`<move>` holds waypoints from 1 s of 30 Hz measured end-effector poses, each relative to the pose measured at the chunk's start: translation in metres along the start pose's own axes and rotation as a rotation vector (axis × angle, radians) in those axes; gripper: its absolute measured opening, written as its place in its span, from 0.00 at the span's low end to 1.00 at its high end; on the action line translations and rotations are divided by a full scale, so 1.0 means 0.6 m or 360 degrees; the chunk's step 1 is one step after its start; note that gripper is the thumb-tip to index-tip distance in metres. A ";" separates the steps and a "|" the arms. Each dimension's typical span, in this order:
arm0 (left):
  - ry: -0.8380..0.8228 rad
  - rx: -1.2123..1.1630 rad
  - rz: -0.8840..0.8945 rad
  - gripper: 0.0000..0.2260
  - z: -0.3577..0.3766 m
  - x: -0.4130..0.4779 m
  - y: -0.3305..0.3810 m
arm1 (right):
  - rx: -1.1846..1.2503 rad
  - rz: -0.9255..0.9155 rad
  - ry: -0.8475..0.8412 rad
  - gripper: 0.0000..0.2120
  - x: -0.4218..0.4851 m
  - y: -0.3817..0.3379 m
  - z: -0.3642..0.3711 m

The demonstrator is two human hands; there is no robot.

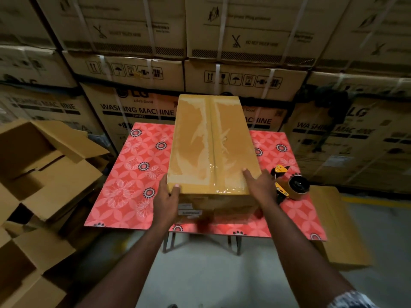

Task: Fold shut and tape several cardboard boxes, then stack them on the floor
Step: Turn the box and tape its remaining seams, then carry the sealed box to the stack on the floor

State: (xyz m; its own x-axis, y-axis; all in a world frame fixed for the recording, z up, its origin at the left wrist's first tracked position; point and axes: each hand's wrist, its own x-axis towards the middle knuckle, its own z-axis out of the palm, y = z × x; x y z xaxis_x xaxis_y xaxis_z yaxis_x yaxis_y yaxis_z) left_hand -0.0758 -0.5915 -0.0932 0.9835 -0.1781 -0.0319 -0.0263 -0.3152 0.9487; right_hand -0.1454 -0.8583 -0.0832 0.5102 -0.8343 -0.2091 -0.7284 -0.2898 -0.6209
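A wall of washing machine cartons [138,112] stands behind everything, and grey floor [211,274] shows below me. On it stands the table [133,174] in its red flowered cover. Open boxes [44,163] are heaped to my left with their flaps up, not yet folded. The cardboard box [211,141] I am working on sits in the middle of the table, flaps down, with clear tape glinting along the centre seam and over the near edge, so I judge this one sealed and ready to go down. Its long axis runs straight away from me, and the near short end lies between my forearms, equally close to both. The tape dispenser [291,185] lies on the table just right of that end, apart from the box. My left grip [166,201] clasps the near left corner, thumb on top and fingers up the side wall. My right grip [259,185] holds the near right corner, thumb laid on the lid, the other fingers past the edge and mostly hidden. Both arms reach forward, nearly straight. I hold only the near end, so the far end may sag when I lift.
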 end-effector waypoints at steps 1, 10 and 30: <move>0.0014 -0.0031 -0.0041 0.21 0.003 -0.002 0.002 | 0.0101 -0.0008 -0.0064 0.41 -0.001 0.000 -0.004; 0.0119 -0.0220 -0.0320 0.18 -0.016 -0.076 0.007 | 0.0281 -0.0129 -0.0123 0.31 -0.073 0.061 -0.018; -0.0404 -0.0018 -0.0416 0.23 0.011 0.189 0.053 | 0.0938 -0.0120 -0.0863 0.14 0.105 -0.053 -0.031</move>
State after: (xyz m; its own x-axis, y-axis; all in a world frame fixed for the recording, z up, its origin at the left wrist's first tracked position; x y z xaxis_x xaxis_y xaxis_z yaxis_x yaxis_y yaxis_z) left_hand 0.0339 -0.6280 -0.0690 0.8808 -0.3191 -0.3497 0.2238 -0.3704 0.9015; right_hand -0.0984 -0.9103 -0.0626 0.8096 -0.4344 -0.3948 -0.3993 0.0853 -0.9128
